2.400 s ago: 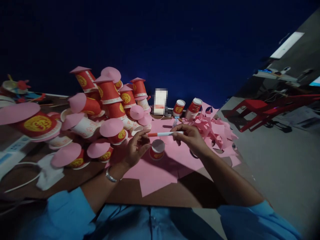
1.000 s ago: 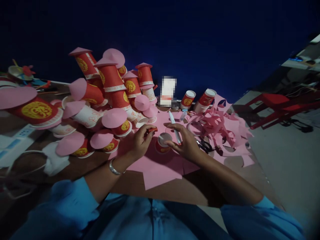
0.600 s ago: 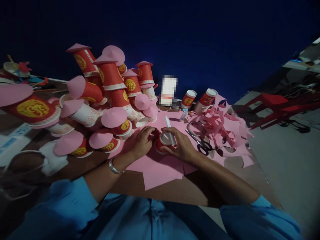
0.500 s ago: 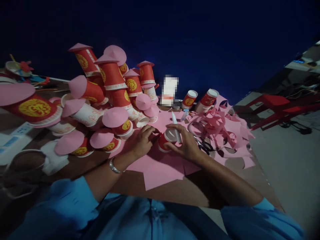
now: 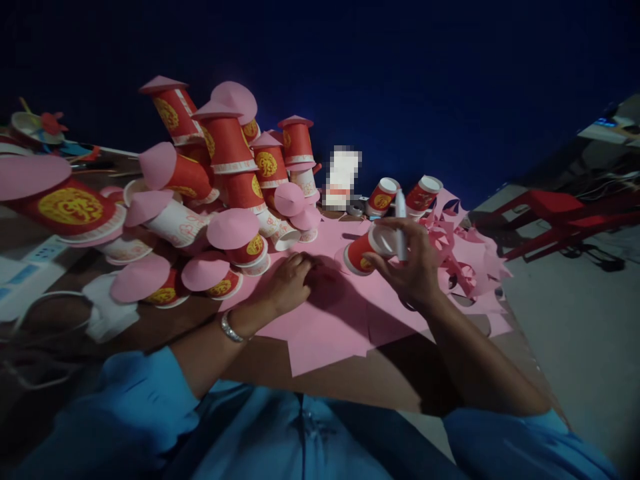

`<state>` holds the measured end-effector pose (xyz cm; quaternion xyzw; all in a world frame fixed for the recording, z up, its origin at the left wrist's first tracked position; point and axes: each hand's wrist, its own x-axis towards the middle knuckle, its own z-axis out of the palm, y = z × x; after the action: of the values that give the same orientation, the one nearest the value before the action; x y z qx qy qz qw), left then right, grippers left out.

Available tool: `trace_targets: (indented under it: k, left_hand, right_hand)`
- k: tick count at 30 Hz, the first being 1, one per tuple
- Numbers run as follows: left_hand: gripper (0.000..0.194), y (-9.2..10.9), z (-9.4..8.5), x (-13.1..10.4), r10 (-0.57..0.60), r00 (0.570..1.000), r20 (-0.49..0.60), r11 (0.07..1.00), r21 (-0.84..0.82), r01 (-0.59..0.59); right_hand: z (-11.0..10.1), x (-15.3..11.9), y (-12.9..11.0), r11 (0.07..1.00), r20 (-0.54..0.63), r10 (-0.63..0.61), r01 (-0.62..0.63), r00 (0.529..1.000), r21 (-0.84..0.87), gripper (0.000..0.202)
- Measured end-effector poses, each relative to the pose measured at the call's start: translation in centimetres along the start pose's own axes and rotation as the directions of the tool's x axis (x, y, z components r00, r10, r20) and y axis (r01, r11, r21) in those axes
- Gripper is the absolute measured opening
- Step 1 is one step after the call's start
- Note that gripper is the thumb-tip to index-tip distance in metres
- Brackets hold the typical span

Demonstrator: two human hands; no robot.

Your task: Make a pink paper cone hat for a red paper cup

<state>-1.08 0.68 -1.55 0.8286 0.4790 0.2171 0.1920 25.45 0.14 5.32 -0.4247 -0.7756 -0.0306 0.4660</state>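
A red paper cup with a white rim and yellow emblem is tilted in my right hand. Thumb and fingers close around it, and a white marker pen stands up between the same fingers. My left hand rests over pink paper, its fingers curled together; anything under them is hidden. Left of that hand, a red cup with a pink cone top is the nearest of the finished-looking pieces.
Stacked red and white cups with pink cones crowd the left side. Two red cups stand at the back, beside a blurred-out upright object. Pink paper scraps heap up at right. A red stool stands beyond the table edge.
My right hand has lifted the red cup off the pink paper and carried it right, tilting it, with the marker pen still held. My left hand has barely moved.
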Motion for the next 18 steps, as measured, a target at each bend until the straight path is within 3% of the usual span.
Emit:
trace_targets:
  k: [3,6,9,12,15,18]
  left_hand:
    - [0.058,0.2,0.0,-0.3,0.012,0.996,-0.088,0.980,-0.198,-0.030]
    - [0.070,0.6,-0.2,-0.8,0.093,0.991,-0.095,0.882,-0.454,-0.126]
    - [0.092,0.9,-0.2,-0.9,0.123,0.990,-0.071,0.774,-0.618,-0.140]
    - [0.087,1.0,-0.1,-0.8,0.099,0.995,-0.027,0.678,-0.730,-0.087]
    - [0.078,0.7,0.1,-0.8,0.070,0.997,0.038,0.592,-0.806,-0.011]
    - [0.079,0.1,0.3,-1.0,-0.072,0.993,-0.089,0.549,-0.835,-0.035]
  right_hand:
    - [-0.3,0.1,-0.3,1.000,-0.066,-0.001,0.001,0.998,0.005,0.059]
    - [0.6,-0.4,-1.5,0.994,0.042,-0.003,-0.001,0.999,0.106,0.058]
    - [1.8,-1.1,-2.9,0.968,0.182,-0.025,-0.022,0.983,0.251,0.056]
    - [2.5,-1.5,-3.5,0.922,0.243,-0.028,-0.068,0.970,0.380,0.054]
    - [2.8,-1.7,-2.9,0.879,0.142,0.055,-0.115,0.988,0.463,0.043]
    - [3.5,-2.3,-1.5,0.948,0.030,0.087,-0.092,0.996,0.306,0.028]
